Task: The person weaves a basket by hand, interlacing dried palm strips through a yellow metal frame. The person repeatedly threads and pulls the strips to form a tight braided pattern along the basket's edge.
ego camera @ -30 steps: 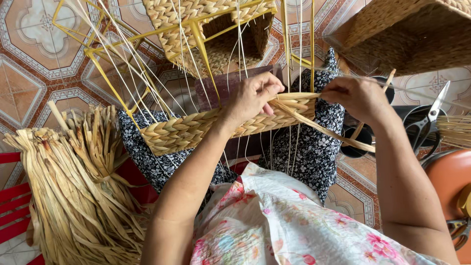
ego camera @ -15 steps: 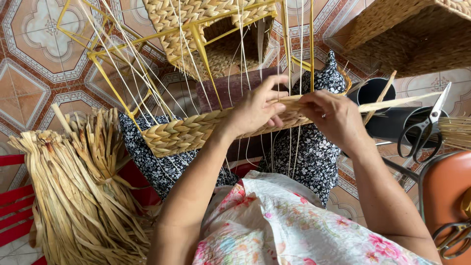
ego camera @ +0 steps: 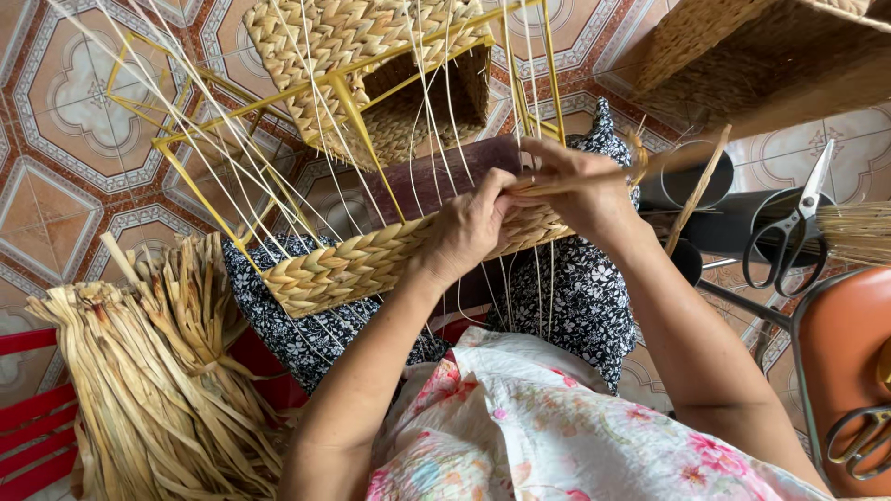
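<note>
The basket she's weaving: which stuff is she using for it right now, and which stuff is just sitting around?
In use:
left hand on the woven band
right hand pulling a straw strand
yellow wire frame

Lying about:
scissors
bundle of dried straw
big finished basket

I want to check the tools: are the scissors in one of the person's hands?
No, the scissors lie apart at the right, while both hands work on the woven basket band.
</note>
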